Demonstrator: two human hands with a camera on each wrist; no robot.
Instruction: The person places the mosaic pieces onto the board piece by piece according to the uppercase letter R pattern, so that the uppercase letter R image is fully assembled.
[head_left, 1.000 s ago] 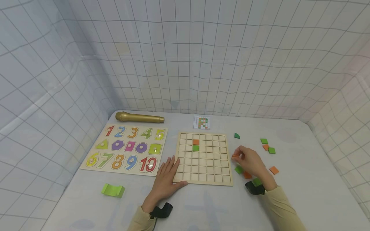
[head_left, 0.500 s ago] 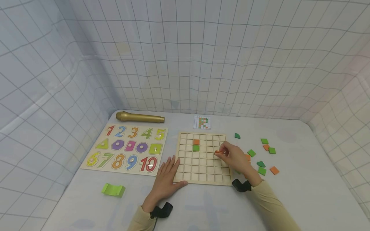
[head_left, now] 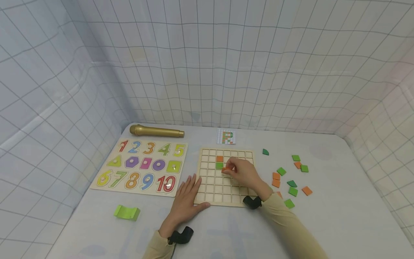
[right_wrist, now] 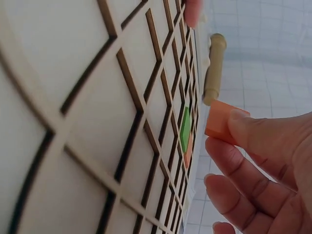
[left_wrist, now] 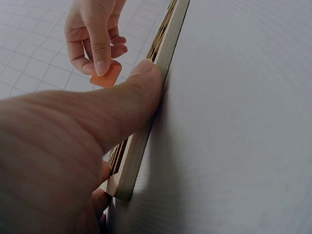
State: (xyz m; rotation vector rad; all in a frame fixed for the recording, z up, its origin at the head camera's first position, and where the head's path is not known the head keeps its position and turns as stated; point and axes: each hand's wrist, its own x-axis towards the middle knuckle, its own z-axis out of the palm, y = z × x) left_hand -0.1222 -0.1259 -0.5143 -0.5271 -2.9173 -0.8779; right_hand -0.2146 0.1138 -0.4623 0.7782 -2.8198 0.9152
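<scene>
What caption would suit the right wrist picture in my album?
A right hand pinches an orange tile over a gridded wooden board, a golden microphone lying beyond.

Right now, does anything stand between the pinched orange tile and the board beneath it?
Nothing visible does: the right hand holds the orange tile above the board with open space between; the left hand rests aside at its near left corner.
</scene>
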